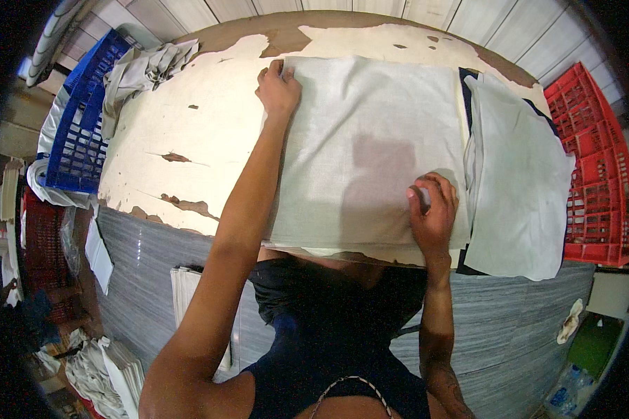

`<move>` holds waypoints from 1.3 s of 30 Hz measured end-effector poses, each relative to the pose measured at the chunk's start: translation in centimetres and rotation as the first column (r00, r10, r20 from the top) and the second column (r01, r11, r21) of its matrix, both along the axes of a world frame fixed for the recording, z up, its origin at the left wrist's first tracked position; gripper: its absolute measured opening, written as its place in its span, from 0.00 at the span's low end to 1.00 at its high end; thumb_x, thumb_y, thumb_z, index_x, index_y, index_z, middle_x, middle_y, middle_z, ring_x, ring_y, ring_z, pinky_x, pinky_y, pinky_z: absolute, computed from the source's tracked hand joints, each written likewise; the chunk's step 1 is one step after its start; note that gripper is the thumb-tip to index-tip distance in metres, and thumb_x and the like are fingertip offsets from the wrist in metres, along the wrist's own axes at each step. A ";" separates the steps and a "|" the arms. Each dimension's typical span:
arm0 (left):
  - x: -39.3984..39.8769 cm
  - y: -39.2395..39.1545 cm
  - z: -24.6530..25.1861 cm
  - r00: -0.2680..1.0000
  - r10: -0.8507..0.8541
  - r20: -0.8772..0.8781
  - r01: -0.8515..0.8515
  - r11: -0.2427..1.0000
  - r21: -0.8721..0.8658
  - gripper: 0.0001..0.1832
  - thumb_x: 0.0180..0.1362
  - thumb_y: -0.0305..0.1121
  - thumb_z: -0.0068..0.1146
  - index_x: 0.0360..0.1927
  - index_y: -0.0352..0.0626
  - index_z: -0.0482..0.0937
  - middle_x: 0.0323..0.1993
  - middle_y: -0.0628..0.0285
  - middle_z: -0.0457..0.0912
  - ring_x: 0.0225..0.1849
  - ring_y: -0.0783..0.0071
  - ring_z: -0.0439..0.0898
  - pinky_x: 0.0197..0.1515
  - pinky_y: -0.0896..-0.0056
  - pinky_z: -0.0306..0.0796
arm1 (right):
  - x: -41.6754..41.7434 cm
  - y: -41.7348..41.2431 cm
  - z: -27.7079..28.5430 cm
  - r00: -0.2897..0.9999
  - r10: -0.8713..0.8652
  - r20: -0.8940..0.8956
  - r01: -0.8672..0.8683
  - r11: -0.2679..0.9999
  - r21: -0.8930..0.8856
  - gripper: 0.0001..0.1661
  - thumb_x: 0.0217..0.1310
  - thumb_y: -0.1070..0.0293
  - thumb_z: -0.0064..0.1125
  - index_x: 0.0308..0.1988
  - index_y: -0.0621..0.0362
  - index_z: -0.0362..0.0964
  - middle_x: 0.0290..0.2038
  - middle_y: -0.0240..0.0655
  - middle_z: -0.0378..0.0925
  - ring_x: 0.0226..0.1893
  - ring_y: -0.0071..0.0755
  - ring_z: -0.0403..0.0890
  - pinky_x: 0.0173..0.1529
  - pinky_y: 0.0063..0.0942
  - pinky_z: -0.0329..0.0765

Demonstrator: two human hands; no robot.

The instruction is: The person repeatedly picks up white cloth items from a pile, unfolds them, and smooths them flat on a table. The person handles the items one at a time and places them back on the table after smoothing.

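Observation:
A pale, thin cloth (320, 157) lies spread nearly flat before me on a worn, peeling work table (188, 125), with soft wrinkles near its top. My left hand (279, 89) is at the cloth's upper left corner, fingers curled around something small that is mostly hidden. Near the cloth's lower right part rests my right hand (434, 207), its thumb and fingers curled, with a small pale thing partly visible between them; I cannot tell what it is. Right of the spread cloth lies a stack of pale cloths (519, 183) with dark fabric showing at its edges.
A blue plastic crate (78, 131) with crumpled grey cloth (147, 68) beside it stands at the left. At the right is a red plastic crate (597, 178). Folded cloths (120, 372) lie low on the left. A plastic bottle (568, 393) is at the lower right.

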State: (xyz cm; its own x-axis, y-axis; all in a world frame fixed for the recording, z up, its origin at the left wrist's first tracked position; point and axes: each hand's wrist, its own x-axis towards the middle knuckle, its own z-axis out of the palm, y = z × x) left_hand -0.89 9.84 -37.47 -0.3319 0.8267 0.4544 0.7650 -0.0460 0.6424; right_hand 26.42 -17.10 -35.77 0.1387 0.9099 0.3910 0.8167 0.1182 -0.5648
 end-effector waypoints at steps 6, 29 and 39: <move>-1.3 1.1 0.4 0.974 0.071 0.213 -0.063 0.997 -0.046 0.14 0.59 0.38 0.61 0.45 0.41 0.85 0.37 0.50 0.87 0.40 0.51 0.86 0.47 0.58 0.77 | 0.3 0.0 0.0 1.000 0.007 -0.024 -0.008 1.000 -0.015 0.14 0.63 0.58 0.58 0.42 0.57 0.76 0.51 0.43 0.74 0.54 0.52 0.73 0.59 0.48 0.65; -4.9 0.4 3.9 0.947 -0.319 0.043 0.313 0.881 -0.355 0.37 0.47 0.44 0.75 0.61 0.45 0.73 0.39 0.47 0.86 0.40 0.60 0.86 0.45 0.62 0.78 | 0.6 0.1 -0.7 1.000 0.009 -0.011 -0.009 1.000 0.005 0.18 0.63 0.53 0.57 0.42 0.56 0.76 0.50 0.44 0.75 0.54 0.52 0.73 0.59 0.49 0.65; -5.8 -2.5 6.5 0.847 -0.335 0.413 0.527 0.635 -0.565 0.27 0.53 0.40 0.70 0.51 0.33 0.76 0.30 0.55 0.85 0.28 0.66 0.83 0.38 0.65 0.79 | 0.7 -0.1 -0.5 1.000 -0.012 -0.006 0.012 1.000 -0.014 0.15 0.62 0.56 0.58 0.42 0.56 0.76 0.51 0.42 0.75 0.54 0.52 0.73 0.59 0.48 0.66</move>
State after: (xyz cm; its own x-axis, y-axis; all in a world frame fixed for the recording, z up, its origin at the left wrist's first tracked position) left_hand -6.73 7.37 -30.93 0.1208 0.9525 -0.2794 0.5766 0.1618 0.8008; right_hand 27.09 -17.16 -36.25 0.1521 0.9134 0.3776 0.8149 0.1003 -0.5709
